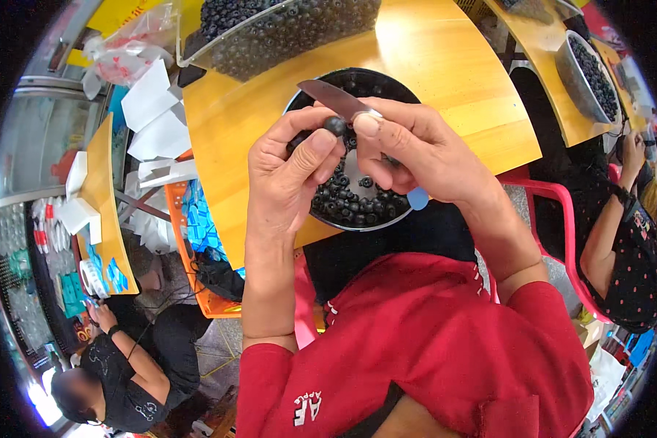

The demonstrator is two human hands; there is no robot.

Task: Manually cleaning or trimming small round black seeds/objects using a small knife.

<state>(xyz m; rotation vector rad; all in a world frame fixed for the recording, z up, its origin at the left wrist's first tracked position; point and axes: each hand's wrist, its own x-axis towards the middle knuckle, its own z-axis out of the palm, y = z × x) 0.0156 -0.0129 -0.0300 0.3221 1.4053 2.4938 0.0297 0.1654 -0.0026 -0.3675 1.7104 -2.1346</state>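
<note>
My left hand (288, 164) is closed, pinching one small dark round ball (334, 125) between thumb and fingertips. In my right hand (438, 150) is a knife (330, 95), its blade pointing up and left just above the ball. The end of a blue handle shows below that hand. Under both hands stands a dark round bowl (365, 228) with a pale bottom partly showing. Many dark round pieces (350, 208), some with ring-like ends, lie in it; I cannot tell what kind they are. My hands hide part of the bowl.
A clear tub (292, 36) of dark round pieces stands at the wooden table's (482, 109) far side. An orange crate (190, 255) with blue packets is at left. Right, a person's arm (606, 241) is near a red chair (562, 201); another person (135, 365) sits lower left.
</note>
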